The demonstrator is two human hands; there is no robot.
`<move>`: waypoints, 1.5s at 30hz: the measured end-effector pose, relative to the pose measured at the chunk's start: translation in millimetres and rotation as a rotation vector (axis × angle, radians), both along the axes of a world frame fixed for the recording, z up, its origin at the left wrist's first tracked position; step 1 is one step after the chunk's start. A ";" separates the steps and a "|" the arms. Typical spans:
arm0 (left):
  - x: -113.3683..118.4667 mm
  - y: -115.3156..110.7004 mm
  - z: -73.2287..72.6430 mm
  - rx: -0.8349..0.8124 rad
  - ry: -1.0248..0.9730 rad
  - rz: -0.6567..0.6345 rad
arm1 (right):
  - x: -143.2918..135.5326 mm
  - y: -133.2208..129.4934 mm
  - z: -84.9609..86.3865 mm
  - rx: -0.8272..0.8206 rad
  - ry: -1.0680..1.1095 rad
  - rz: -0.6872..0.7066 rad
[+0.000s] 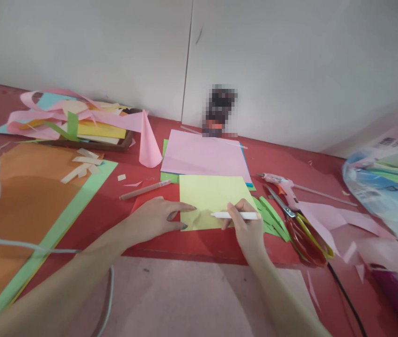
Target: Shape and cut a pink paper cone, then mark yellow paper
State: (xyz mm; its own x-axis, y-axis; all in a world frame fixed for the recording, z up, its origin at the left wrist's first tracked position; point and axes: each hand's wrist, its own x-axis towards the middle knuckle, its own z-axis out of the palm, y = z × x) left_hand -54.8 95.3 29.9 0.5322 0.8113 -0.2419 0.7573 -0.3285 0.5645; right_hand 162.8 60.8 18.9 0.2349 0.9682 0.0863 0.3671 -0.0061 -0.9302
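A yellow-green sheet of paper (216, 192) lies in front of me on the red surface. At its left edge rests my left hand (156, 215), with thumb and index finger spread apart and the index fingertip on the sheet. My right hand (248, 229) is closed around a white pen (235, 215), held nearly level over the right half of the sheet, its tip pointing left. Behind the sheet is a stack topped with pink paper (206, 154). Green paper strips (272, 220) lie beside my right hand.
Scissors (304, 229) and a pink glue gun (283, 185) lie right, near a plastic bag (370, 187). A pink paper cone (148, 145) stands back left, beside a tray of paper scraps (114, 145). Orange sheets (26, 187) lie left, crossed by a white cable (26, 245).
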 end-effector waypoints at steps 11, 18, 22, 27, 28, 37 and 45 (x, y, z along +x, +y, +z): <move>0.1 -0.2 0.2 -0.031 0.002 0.007 | 1.5 -3.0 1.7 0.020 0.005 -0.048; -0.3 0.1 -1.3 -0.033 -0.002 0.013 | 10.0 -4.3 -2.3 0.022 0.125 -0.091; -0.5 0.8 -2.8 -0.030 -0.008 0.009 | 11.5 -2.9 -6.5 0.036 0.174 -0.061; -0.6 1.1 -2.7 -0.026 -0.012 -0.002 | 10.1 -2.4 -2.0 0.029 0.017 -0.019; -0.7 1.0 -2.5 -0.024 -0.013 -0.002 | 9.5 -2.5 -0.5 0.031 -0.008 -0.019; -0.8 0.4 -2.6 -0.032 -0.004 0.011 | 12.6 -4.0 -1.1 0.002 0.205 -0.041; -0.7 -0.5 -0.9 -0.033 -0.002 0.014 | 12.5 -3.8 -0.3 0.005 0.084 -0.030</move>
State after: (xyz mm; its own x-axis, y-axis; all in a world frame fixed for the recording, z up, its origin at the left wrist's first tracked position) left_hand -55.6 94.7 29.0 0.5212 0.8104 -0.2675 0.7607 -0.2990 0.5762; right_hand 175.4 57.0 18.6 0.2706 0.9602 0.0696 0.2874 -0.0116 -0.9577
